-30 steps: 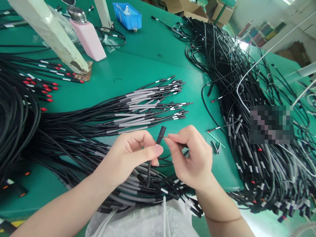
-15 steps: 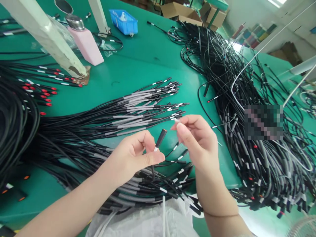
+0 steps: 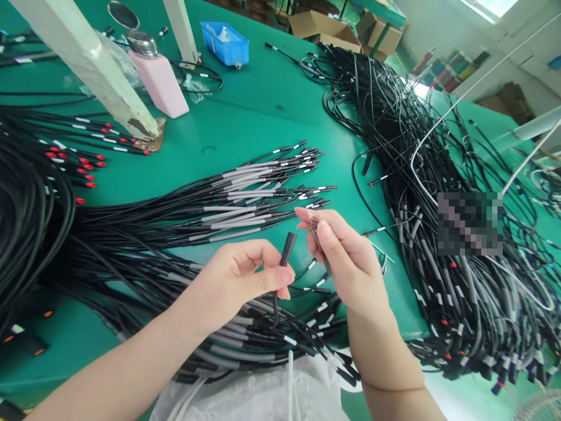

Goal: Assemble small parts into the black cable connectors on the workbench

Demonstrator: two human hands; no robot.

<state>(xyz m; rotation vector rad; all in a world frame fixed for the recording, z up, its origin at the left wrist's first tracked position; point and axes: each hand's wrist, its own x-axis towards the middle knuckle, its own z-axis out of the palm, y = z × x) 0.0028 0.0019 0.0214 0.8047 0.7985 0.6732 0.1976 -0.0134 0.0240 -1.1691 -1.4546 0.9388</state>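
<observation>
My left hand [image 3: 252,272] is closed in a pinch on a black cable connector [image 3: 288,248], which points up past the thumb. Its cable [image 3: 275,310] hangs down below the fingers. To the right, my right hand [image 3: 346,251] is closed on a thin, dark, metallic-looking strip [image 3: 319,237] whose clear tip shows by the index finger; its exact kind is unclear. The connector and the strip are close but apart. Behind both hands a bundle of black cables [image 3: 170,196] with grey ribbed sleeves [image 3: 241,219] and white labels spreads over the green table [image 3: 263,123].
A large heap of black cables [image 3: 385,111] covers the right side. A pink pump bottle [image 3: 160,85], a white post [image 3: 100,82] and a blue bin [image 3: 225,49] stand at the back left. Red-tipped cables [image 3: 85,169] lie left. Cardboard boxes [image 3: 324,26] are beyond.
The connector has turned in my left hand, so its orange end no longer shows. My right hand has shifted its fingers, and the dark strip now shows between them. The view has moved slightly.
</observation>
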